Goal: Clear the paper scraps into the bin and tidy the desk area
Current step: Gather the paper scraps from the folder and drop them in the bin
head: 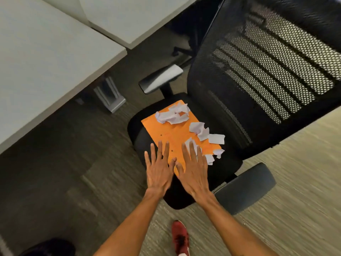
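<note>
An orange envelope (173, 132) lies flat on the seat of a black office chair (227, 163). Several crumpled white paper scraps lie on it: a cluster (172, 115) at its far end, more (201, 130) along its right side, and small bits (218, 152) at its near right corner. My left hand (159, 170) and my right hand (192, 172) hover side by side over the envelope's near end, palms down, fingers spread, holding nothing. My right fingers partly cover one scrap. No bin is clearly in view.
White desks (46, 58) fill the upper left, with a metal leg foot (112, 100) under them. The chair's mesh back (267, 67) and two armrests (245, 187) flank the seat. A red shoe (180, 237) stands on the carpet below. A dark object (49, 247) sits at the bottom left.
</note>
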